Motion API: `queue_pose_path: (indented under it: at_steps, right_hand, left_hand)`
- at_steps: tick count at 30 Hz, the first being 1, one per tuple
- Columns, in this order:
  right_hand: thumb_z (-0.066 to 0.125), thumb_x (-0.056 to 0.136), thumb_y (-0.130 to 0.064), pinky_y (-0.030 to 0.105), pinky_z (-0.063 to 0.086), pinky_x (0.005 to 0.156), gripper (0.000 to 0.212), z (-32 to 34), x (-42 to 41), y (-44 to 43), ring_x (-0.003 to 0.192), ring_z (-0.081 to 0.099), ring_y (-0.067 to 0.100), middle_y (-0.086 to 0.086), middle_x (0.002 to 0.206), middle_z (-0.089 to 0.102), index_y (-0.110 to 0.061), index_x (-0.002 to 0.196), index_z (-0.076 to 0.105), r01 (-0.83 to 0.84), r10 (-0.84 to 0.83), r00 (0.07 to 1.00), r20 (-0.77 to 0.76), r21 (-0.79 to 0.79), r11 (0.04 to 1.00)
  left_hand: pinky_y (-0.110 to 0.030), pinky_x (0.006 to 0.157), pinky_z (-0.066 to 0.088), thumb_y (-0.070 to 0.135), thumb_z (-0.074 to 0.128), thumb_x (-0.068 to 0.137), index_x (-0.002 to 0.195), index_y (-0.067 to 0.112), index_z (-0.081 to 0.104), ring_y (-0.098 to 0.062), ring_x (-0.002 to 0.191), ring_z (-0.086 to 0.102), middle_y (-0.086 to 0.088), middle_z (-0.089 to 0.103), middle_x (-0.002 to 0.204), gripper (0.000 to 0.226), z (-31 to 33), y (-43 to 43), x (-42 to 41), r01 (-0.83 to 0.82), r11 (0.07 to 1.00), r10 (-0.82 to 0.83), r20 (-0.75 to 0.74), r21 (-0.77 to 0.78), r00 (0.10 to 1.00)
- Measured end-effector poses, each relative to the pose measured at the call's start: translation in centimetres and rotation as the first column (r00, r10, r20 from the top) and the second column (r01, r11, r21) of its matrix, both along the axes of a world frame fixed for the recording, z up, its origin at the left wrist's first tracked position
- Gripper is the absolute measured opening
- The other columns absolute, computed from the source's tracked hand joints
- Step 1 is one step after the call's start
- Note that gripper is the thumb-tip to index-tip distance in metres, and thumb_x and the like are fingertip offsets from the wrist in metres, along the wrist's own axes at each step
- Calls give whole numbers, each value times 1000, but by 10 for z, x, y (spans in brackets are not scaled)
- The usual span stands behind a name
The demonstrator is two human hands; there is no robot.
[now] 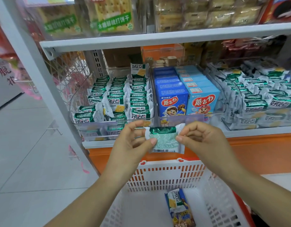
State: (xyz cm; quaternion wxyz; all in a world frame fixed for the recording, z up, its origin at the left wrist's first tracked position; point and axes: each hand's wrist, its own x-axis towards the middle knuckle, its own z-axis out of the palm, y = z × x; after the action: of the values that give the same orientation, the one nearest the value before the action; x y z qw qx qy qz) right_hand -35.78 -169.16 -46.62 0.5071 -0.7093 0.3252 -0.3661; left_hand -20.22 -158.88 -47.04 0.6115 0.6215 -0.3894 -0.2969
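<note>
- Two hands share one item: we find the left hand [133, 141] and the right hand [200, 138] both on a single green-and-white snack packet [164, 140]. It is held in the air in front of the shelf [256, 131] at its front edge, above the far rim of the white basket [166, 166].
- Grip, left: thumb and fingertips pinch the packet's left side seam; the other fingers curl behind it.
- Grip, right: thumb and forefinger pinch the right side seam near its upper corner; the other fingers are curled in and hold nothing else.
- Orientation: the packet faces us flat, printed back showing, with the green band uppermost and the barcode along the lower edge. Its long axis runs left to right, from one pinch to the other.
- Governing relation: the packet lies between the two grips, neither hand nearer than the other. The clear bin [92, 126] of matching packets stands up and to the left, just beyond the left hand. The basket floor lies straight below and toward us.
- Judgement: the item appears to be under inspection. A move to the bin would favour the left hand, with the right pinch letting go first. A drop into the basket needs only a release.
- Other stock: a second packet [179, 208] lies on the basket floor, toward its right side. Blue boxes [172, 99] stand just right of the clear bin.
</note>
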Motion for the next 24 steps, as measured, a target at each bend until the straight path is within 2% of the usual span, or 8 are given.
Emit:
queue_pose_path:
  at_steps: [7,13,16,18,19,21,22,24]
  right_hand:
    - [73,76,1,11,48,66,23,-5,1,5,68,64,2,-9,71,70,-19,68,65,45,-42,996,82,-36,998]
    - [73,76,-2,11,49,68,18,-3,4,4,69,64,1,-11,72,70,-18,72,66,25,-22,997,76,-42,999]
    - [72,78,-10,17,53,72,13,-2,4,2,79,67,8,-10,81,72,-21,83,67,-22,22,1000,22,13,1000]
    - [72,78,-20,32,54,80,21,2,0,3,86,68,16,-8,95,72,-28,96,65,-115,116,993,-34,38,993]
    - [74,76,-26,34,51,87,29,3,-3,3,94,66,14,-10,110,68,-35,102,63,-174,171,981,-96,-23,985]
    - [76,72,-36,17,36,102,44,5,-7,5,121,47,-4,-22,140,42,-43,111,57,-288,189,932,-308,-316,904]
    - [77,73,-39,9,28,104,46,6,-6,6,128,36,-8,-25,144,33,-43,114,56,-334,156,912,-379,-466,819]
    - [75,74,-40,10,24,101,45,4,-1,6,125,34,-4,-20,138,37,-39,114,54,-333,51,916,-398,-684,649]
  left_hand:
    - [-18,61,47,0,66,83,93,18,45,2,60,58,19,60,59,29,-2,2,-3,41,997,-38,44,-64,998]
    - [-15,64,50,8,65,86,100,21,46,1,65,61,24,66,78,27,2,4,-1,58,998,-56,72,-17,996]
    - [-27,83,53,17,68,86,111,30,52,-10,86,66,6,67,92,32,1,0,7,44,996,-38,-86,73,996]
    - [-35,81,54,13,65,86,116,23,54,-19,85,67,-13,69,92,33,3,-2,8,68,994,-36,-322,88,946]
    - [-33,74,55,11,63,87,116,19,54,-21,82,68,-18,69,97,31,6,-2,8,83,993,-38,-436,86,899]
    - [-27,61,56,9,62,88,115,12,56,-21,79,67,-17,70,99,28,11,-2,9,132,986,-51,-574,101,817]
    - [-25,58,55,9,62,88,114,10,57,-20,78,65,-14,70,96,27,14,-2,10,160,981,-62,-612,107,788]
    - [-23,57,56,12,62,88,111,10,58,-17,75,64,-9,69,89,23,16,-1,12,199,972,-73,-647,124,759]
